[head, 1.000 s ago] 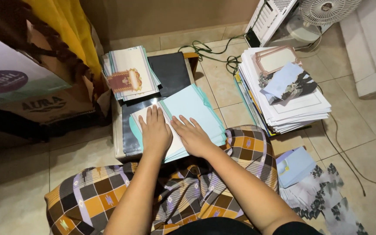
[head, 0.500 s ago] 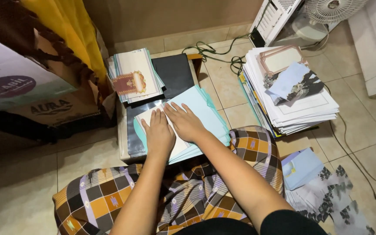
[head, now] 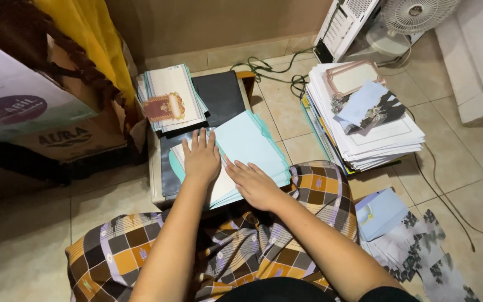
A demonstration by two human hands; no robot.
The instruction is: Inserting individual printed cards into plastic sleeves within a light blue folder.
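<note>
Nearest the camera, a checked cloth (head: 286, 240) is draped over the lap. Just beyond it, 2 hands are laid flat on a folded pale-teal card (head: 252, 146) atop a low table (head: 155, 184): the left hand (head: 201, 159) with fingers spread on the white inner leaf, the right hand (head: 254, 183) pressed palm-down beside it, nothing gripped. Farther back, a stack of printed cards (head: 169, 100) is seen, and to the right a paper pile (head: 364, 120).
</note>
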